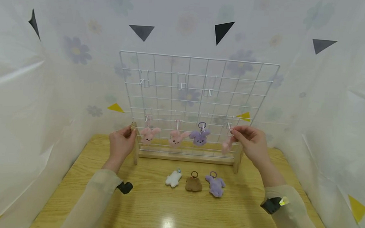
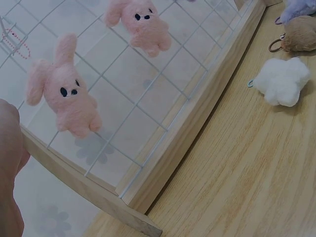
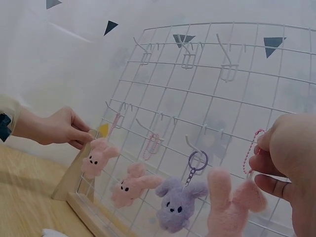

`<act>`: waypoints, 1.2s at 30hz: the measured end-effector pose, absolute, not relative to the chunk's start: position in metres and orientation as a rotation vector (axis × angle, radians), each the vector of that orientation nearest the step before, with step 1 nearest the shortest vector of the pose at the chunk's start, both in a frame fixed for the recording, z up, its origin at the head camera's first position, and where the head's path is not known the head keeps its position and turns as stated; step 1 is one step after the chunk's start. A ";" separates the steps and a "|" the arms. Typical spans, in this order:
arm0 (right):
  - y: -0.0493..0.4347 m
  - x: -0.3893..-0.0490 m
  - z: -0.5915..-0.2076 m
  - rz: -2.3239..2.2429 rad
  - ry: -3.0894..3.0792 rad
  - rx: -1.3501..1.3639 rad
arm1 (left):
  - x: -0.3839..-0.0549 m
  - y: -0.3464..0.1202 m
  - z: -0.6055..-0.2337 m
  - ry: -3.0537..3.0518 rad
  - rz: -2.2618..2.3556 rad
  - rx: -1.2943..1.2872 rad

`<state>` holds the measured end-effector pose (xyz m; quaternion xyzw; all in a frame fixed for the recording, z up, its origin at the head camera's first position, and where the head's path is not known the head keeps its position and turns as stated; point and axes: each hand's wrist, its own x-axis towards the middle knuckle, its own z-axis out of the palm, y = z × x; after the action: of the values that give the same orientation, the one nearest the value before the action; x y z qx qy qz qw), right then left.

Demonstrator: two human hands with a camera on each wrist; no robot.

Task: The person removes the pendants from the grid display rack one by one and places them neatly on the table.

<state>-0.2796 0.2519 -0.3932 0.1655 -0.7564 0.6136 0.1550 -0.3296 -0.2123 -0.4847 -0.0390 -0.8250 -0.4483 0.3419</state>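
My right hand [image 1: 253, 146] pinches the pink ball chain [image 3: 246, 155] of a pink plush bunny keychain [image 3: 228, 210], which hangs below the fingers at the right of a white wire grid [image 1: 189, 102]. The chain is close to a lower-row hook [image 1: 229, 125]; whether it is looped over it I cannot tell. With thumb and fingers my left hand [image 1: 122, 143] grips the left post of the wooden stand [image 2: 79, 180]. Between the hands hang two pink bunny keychains, a left one [image 1: 148, 135] and a middle one [image 1: 176, 138], and a purple bunny keychain [image 1: 199, 137].
On the table [image 1: 151, 209], before the grid, lie a white plush keychain [image 1: 173, 178], a brown one [image 1: 194, 184] and a purple one [image 1: 216, 187]. Three upper hooks [image 1: 181, 86] hold nothing. Pale sheeting [image 1: 188, 20] encloses the back and sides.
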 end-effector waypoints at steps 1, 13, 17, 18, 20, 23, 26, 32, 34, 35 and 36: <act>0.251 -0.279 -0.393 1.754 -2.169 0.479 | -0.329 -0.212 -0.485 -2.147 -1.167 -0.099; 0.243 -0.262 -0.395 1.766 -2.181 0.515 | -0.328 -0.212 -0.483 -2.153 -1.157 -0.118; 0.239 -0.254 -0.397 1.736 -2.223 0.533 | -0.328 -0.212 -0.483 -2.166 -1.140 -0.124; 0.238 -0.252 -0.397 1.725 -2.238 0.538 | -0.327 -0.212 -0.482 -2.170 -1.140 -0.123; 0.235 -0.248 -0.399 1.726 -2.251 0.545 | -0.327 -0.212 -0.482 -2.178 -1.145 -0.118; 0.230 -0.244 -0.401 1.741 -2.252 0.571 | -0.327 -0.212 -0.482 -2.189 -1.152 -0.110; 0.224 -0.241 -0.404 1.753 -2.238 0.607 | -0.327 -0.213 -0.483 -2.193 -1.154 -0.103; 0.213 -0.236 -0.410 1.774 -2.221 0.677 | -0.327 -0.213 -0.483 -2.185 -1.163 -0.098; 0.210 -0.235 -0.413 1.790 -2.213 0.705 | -0.327 -0.213 -0.483 -2.185 -1.165 -0.098; 0.209 -0.235 -0.415 1.804 -2.206 0.719 | -0.327 -0.213 -0.483 -2.187 -1.163 -0.098; 0.208 -0.234 -0.416 1.810 -2.197 0.736 | -0.328 -0.213 -0.483 -2.189 -1.164 -0.097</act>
<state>-0.2344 0.2076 -0.4161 0.2491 -0.7433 0.6126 0.1006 -0.3275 -0.2134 -0.4830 -0.0372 -0.8347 -0.4437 0.3241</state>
